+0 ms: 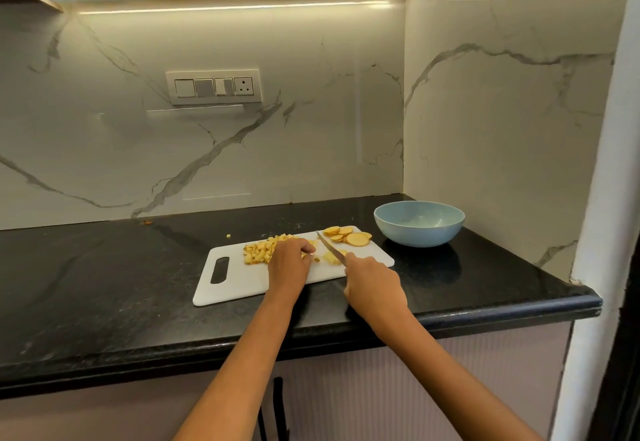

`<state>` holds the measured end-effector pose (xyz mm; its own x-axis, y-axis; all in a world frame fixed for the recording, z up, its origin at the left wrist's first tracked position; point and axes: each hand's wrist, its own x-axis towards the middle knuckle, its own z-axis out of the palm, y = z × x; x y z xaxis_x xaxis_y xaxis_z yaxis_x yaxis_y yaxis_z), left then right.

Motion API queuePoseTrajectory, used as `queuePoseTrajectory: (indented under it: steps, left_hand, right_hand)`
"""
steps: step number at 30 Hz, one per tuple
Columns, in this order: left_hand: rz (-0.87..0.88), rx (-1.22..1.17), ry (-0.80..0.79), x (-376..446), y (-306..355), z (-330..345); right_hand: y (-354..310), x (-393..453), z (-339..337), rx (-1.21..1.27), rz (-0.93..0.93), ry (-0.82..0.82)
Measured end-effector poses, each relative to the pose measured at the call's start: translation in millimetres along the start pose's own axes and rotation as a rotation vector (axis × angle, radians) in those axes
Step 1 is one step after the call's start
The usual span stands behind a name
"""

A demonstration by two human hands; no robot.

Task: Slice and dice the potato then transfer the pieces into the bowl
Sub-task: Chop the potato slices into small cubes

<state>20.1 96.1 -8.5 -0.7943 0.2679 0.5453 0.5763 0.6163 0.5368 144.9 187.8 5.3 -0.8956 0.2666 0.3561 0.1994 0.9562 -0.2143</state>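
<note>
- Two hands work over a white cutting board (242, 284) that lies on the black counter (104, 284).
- The right hand (375, 288) has its fingers curled round the handle of a knife (330, 249); the blade points away from the person and to the left, its edge down among a few cut potato bits (332, 257) just ahead of that hand.
- The left hand (289, 264) lies palm down on the board, fingers bent, their tips pressing on potato just left of the blade; what exactly sits under the fingertips is hidden.
- A heap of diced potato (261, 252) sits on the board on the far left side of the left hand, touching it.
- Uncut round potato slices (348, 235) lie overlapping at the board's far right corner, beyond the right hand and just right of the knife tip.
- A light blue bowl (419, 229) stands on the counter just right of the board, beyond the right hand; no pieces show inside it.
- One stray potato cube (228, 235) lies on the counter beyond the board, left of the left hand.
</note>
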Motion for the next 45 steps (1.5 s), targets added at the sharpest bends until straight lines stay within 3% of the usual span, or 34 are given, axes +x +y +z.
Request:
queuePoseTrajectory:
  steps: [5, 11, 14, 23, 29, 38, 42, 45]
  left_hand:
    - [-0.007, -0.019, 0.059, 5, 1, 3]
    - [0.023, -0.068, 0.258, 7, 5, -3]
    - [0.066, -0.009, 0.209, 8, 6, -5]
    - [-0.049, 0.244, -0.010, 10, 1, -4]
    - [-0.124, 0.266, 0.015, 11, -1, -6]
    - [0.158, 0.147, -0.064, 6, 10, -4]
    - [0.107, 0.234, -0.103, 6, 9, -6]
    - [0.089, 0.216, -0.028, 7, 8, -6]
  right_hand:
    - [15, 11, 1, 0.070, 0.026, 0.082]
    - [22, 16, 2, -0.063, -0.160, 0.123]
    - [23, 17, 3, -0.156, -0.219, 0.151]
    - [26, 16, 6, -0.217, -0.254, 0.200]
    - [26, 15, 7, -0.216, -0.235, 0.221]
    - [26, 14, 6, -0.194, -0.228, 0.224]
    - [26, 14, 6, -0.199, -0.226, 0.216]
    - [26, 14, 6, -0.203, -0.214, 0.213]
